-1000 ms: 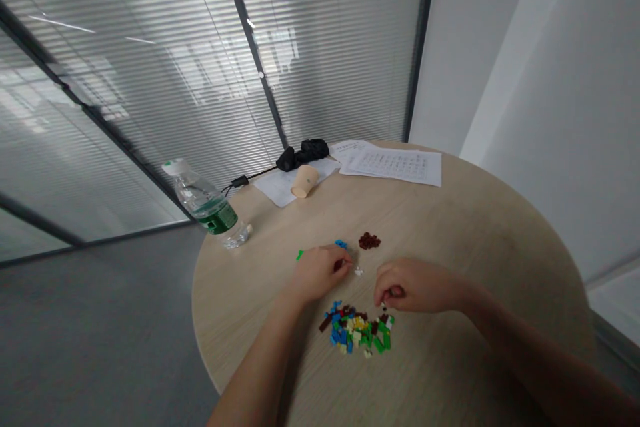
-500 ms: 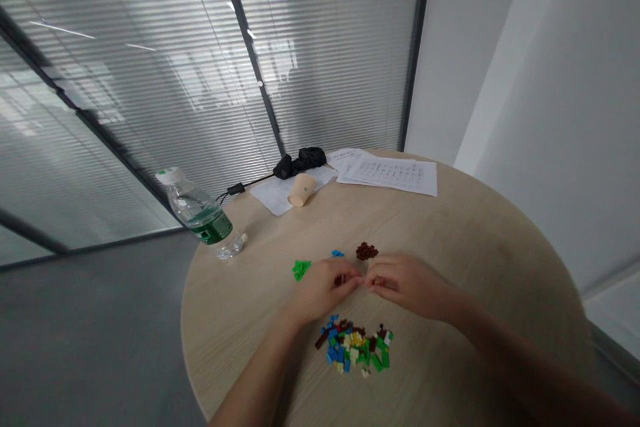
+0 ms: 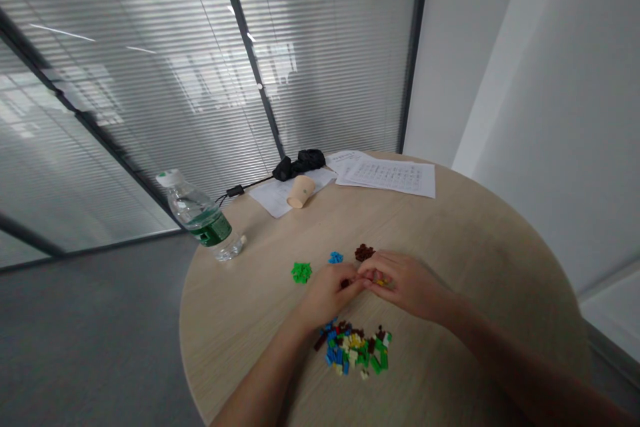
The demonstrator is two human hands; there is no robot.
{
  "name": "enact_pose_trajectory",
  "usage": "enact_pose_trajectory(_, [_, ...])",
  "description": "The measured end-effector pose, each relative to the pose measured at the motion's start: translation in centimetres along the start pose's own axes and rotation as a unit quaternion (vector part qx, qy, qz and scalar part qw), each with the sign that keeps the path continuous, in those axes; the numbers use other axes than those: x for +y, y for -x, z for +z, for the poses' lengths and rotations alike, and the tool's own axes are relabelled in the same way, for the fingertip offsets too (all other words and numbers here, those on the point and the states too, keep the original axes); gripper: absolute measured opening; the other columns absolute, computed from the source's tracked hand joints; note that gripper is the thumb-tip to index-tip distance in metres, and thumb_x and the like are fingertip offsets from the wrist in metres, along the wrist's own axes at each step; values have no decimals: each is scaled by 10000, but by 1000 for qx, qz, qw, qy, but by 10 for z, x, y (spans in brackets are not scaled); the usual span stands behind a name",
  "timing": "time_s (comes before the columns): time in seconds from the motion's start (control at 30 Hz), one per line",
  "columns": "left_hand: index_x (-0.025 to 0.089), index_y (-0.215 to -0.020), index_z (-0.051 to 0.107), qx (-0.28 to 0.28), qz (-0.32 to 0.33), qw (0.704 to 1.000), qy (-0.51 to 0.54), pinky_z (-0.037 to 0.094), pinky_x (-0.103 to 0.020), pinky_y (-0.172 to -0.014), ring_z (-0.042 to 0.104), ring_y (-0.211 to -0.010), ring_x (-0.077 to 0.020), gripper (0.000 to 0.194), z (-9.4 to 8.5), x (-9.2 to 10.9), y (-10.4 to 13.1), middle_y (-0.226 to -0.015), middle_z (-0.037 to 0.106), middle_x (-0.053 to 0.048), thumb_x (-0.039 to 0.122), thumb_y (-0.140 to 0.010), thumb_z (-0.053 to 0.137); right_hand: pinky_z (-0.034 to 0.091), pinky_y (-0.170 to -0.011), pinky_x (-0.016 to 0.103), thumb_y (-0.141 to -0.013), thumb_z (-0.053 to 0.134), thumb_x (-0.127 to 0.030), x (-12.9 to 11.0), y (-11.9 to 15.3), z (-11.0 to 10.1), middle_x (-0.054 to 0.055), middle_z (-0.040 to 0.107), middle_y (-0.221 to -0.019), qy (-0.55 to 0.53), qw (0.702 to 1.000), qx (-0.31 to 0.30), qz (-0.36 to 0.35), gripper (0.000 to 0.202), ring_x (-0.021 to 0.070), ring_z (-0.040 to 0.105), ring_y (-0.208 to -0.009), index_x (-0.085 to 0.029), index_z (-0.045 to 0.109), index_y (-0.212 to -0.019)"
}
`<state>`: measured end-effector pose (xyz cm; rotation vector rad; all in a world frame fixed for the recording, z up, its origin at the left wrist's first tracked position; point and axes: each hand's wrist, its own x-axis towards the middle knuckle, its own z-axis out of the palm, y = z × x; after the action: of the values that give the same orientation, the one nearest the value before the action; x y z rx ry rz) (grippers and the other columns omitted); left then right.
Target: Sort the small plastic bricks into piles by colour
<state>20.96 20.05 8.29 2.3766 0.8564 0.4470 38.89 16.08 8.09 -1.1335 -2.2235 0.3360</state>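
Observation:
Over the middle of the round table, my left hand (image 3: 331, 290) and my right hand (image 3: 403, 283) meet at the fingertips. The left fingers are pinched together around something small, mostly hidden. Closed as well, the right hand has a bit of yellow (image 3: 384, 282) showing between its fingers. Just beyond the hands lie small piles of green pieces (image 3: 301, 273), blue pieces (image 3: 335, 257) and dark brown pieces (image 3: 365, 252). Nearer to me is a mixed heap of toy building bricks (image 3: 354, 348) in blue, green, yellow, cream, brown and red.
A clear water bottle (image 3: 203, 219) with a green label stands at the table's left edge. Towards the back, a paper cup (image 3: 301, 191) lies on its side on a sheet, near a black folded umbrella (image 3: 303, 163). Printed papers (image 3: 390, 175) lie to its right.
My hands have come together, the left moving slightly right, so their fingertips now touch or overlap. More of the green and blue piles shows.

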Motion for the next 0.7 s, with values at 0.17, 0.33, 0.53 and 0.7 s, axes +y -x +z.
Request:
enact_pose_trajectory(0.17, [132, -623, 553, 10, 1, 1000, -7, 307, -197, -550, 429, -577, -88, 365, 0, -2, 0, -591, 473, 23, 363, -871, 418, 424, -728, 250, -798, 577, -175, 1, 0, 3, 27, 620, -855, 2, 1000, -7, -14, 129, 148, 551, -823, -189, 576, -926])
enact_pose_trajectory(0.33, [142, -645, 585, 6, -8, 999, -44, 304, -189, -540, 449, -579, -86, 233, -7, -2, 2, -602, 506, 22, 258, -816, 476, 428, -729, 261, -802, 569, -187, 1, 0, -2, 32, 624, -849, 11, 1000, 7, -17, 144, 154, 556, -813, -187, 584, -945])
enact_pose_trajectory(0.53, [186, -792, 649, 32, -64, 987, -143, 341, -197, -582, 511, -625, -101, 168, -40, -18, 14, -732, 612, 1, 233, -773, 489, 431, -660, 247, -786, 528, -146, 2, 1, -8, 38, 638, -843, 20, 998, 48, 20, 179, 127, 545, -680, -178, 587, -952])
enact_pose_trajectory(0.7, [189, -779, 662, 5, -81, 986, -143, 355, -190, -586, 515, -613, -93, 151, -55, -27, 22, -729, 626, 5, 211, -723, 524, 427, -639, 240, -780, 511, -147, 2, 1, -7, 46, 647, -837, 26, 998, 47, 27, 170, 126, 549, -663, -171, 602, -921])
